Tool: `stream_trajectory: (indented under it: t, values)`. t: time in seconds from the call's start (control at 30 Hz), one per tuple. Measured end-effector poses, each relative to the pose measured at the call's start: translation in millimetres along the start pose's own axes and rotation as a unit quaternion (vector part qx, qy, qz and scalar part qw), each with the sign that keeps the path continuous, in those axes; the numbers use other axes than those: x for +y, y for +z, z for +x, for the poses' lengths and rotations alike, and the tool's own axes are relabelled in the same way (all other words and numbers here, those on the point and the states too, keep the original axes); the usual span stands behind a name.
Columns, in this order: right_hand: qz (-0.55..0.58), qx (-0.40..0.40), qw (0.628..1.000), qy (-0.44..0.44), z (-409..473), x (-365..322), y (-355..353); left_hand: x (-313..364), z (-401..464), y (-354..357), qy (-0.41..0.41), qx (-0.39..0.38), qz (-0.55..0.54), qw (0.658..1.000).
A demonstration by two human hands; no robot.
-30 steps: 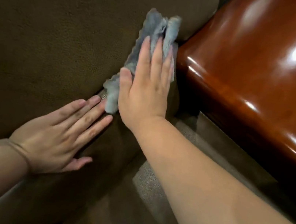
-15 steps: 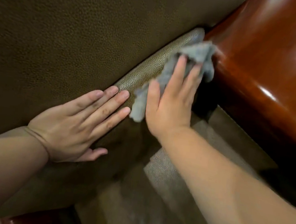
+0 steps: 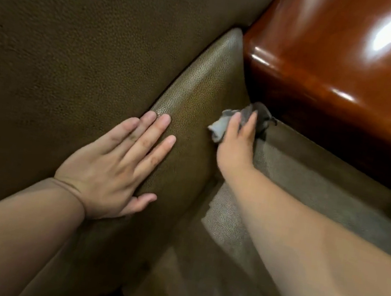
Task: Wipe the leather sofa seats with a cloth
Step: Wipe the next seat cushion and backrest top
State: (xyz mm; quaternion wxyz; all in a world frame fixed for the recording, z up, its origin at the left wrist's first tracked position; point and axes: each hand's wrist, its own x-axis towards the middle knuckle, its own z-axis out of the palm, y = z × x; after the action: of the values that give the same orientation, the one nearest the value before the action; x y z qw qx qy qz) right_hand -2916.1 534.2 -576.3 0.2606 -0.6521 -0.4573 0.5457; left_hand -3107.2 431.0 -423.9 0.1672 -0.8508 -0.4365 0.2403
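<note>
The right hand (image 3: 236,146) is pressing the grey cloth (image 3: 220,126) with straight fingers against the front of the brown sofa cushion (image 3: 196,102), just beside the glossy wooden armrest (image 3: 340,68). The cloth is sticking out at 12 and 10 o'clock of the fingers. The left hand (image 3: 112,168) is lying flat, fingers spread, on the cushion edge.

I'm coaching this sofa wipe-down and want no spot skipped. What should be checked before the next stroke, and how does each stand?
1. Cloth under the right hand: ok, fingers press it on the leather.
2. Left hand bracing: ok, flat on the seat cushion.
3. Cloth spread out: not ok, it is bunched.
4. Cloth clear of the wooden armrest: cannot tell, its far end lies in shadow at the base.
5. Cushion front face wiped: cannot tell.
</note>
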Motion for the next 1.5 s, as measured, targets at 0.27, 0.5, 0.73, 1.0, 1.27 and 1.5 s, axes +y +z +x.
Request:
stream_trajectory:
  t: [0.27,0.5,0.73,1.0,1.27,1.5]
  values:
    - [-0.099,0.101,0.97,-0.196,-50,-105,36,1,0,9,0.009,0.005,0.002,1.0]
    - [-0.023,0.04,0.996,-0.07,3,2,8,0,0,7,0.0,0.022,-0.019,1.0]
    - [0.033,0.049,0.997,-0.051,-57,-58,35,0,-2,12,0.004,0.028,-0.01,1.0]
    - [-0.168,0.021,0.985,0.038,-42,38,27,1,-2,12,0.006,0.042,0.001,0.999]
    - [-0.052,-0.015,0.978,-0.204,-92,-46,39,1,-2,13,0.007,0.049,0.007,0.999]
    - [-0.045,-0.031,0.998,-0.015,-70,44,34,1,-2,15,0.006,0.054,-0.001,0.999]
